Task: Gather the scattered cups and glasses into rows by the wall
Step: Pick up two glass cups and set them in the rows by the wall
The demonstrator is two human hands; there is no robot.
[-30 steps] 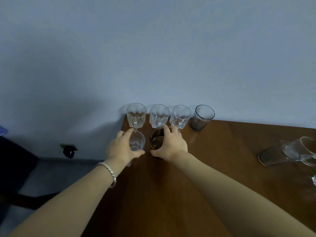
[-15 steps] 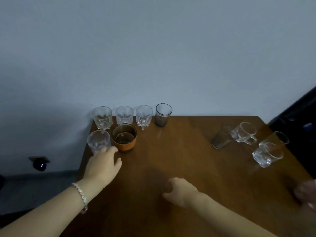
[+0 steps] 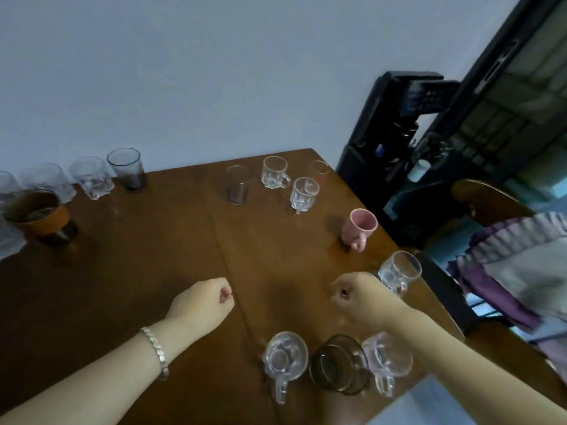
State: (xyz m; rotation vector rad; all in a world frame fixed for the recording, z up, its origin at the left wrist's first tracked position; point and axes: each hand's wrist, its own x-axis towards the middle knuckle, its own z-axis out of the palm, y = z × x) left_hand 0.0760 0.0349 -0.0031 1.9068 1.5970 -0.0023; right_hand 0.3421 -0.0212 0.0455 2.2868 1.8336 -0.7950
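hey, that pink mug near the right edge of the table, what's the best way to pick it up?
The pink mug stands upright with its mouth open and its handle pointing toward you, at the near side. The right hand is closer and looks empty, so I'd reach forward with it and hook the fingers through that handle from the near side. Wrapping the body from above would probably work too.

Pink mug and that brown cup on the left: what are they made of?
The pink mug looks like glazed ceramic: opaque, with a soft sheen. The brown cup is also opaque with an orange-brown outside, probably ceramic or plastic; blur leaves that open.
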